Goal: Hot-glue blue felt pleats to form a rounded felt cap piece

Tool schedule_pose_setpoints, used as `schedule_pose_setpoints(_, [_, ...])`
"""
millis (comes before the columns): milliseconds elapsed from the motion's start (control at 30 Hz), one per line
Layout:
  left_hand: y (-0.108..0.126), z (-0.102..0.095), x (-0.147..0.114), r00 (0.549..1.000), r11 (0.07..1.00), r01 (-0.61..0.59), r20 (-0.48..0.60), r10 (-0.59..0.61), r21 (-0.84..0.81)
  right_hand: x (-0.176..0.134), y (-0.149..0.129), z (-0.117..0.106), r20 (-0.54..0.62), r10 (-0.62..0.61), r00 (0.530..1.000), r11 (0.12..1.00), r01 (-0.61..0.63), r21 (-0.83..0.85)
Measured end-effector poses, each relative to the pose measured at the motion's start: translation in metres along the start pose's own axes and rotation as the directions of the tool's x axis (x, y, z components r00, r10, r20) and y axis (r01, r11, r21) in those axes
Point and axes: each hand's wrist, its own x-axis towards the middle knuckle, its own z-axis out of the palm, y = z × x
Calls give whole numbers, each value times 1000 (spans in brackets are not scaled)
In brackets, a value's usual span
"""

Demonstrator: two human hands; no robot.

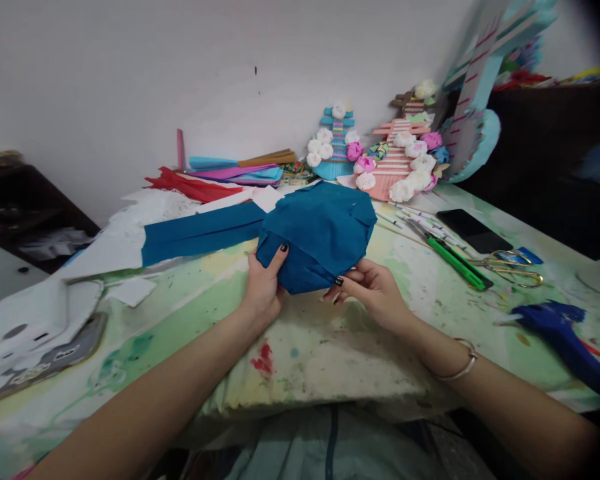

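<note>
Evidently, the left hand (263,285) grasps the rounded panel wrapped in dark-blue, crepe-like sheet (325,227), mid-frame, while the right hand (375,292) pinches its lower edge; light, even tension should keep the creased covering smooth.

Most fingers of the left hand (264,283) are hidden behind the blue piece (325,230) at mid-frame. The left edge cuts off the shelf (55,203), the top edge the pale-blue decoration (489,137). Lower right, the glue gun (555,328) fades into darkness.

A black phone (474,231) lies near a green cutter (457,262).
</note>
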Motion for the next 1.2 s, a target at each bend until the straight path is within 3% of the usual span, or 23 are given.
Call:
schedule_pose_setpoints(267, [0, -3, 1, 985, 982, -170, 23, 169, 80, 5, 5, -5, -77, 102, 992, 995, -101, 12])
schedule_pose_setpoints(400, [-2, -5, 4, 991, 990, -130, 31, 129, 54, 8, 4, -10, -111, 34, 993, 999, -35, -16])
schedule_pose_setpoints(533, [-1, -4, 6, 1000, 1000, -28, 3, 28, 5, 8, 5, -13, -73, -34, 997, 999, 35, 8])
schedule_pose_setpoints(700, [-3, -4, 5, 997, 996, 57, 50, -53, -67, 6, 11, -16, -84, -63, 994, 998, 65, 25])
schedule_pose_setpoints(1000, [-2, -5, 3, 1000, 1000, -16, 27, 16, 1, 4, 1, -10, -175, -95, 980, 991, 78, -107])
schedule_pose_setpoints(1200, [-5, -5, 5, 998, 997, 52, 46, -49, -57, 3, -3, -8, -134, -99, 986, 991, 86, -99])
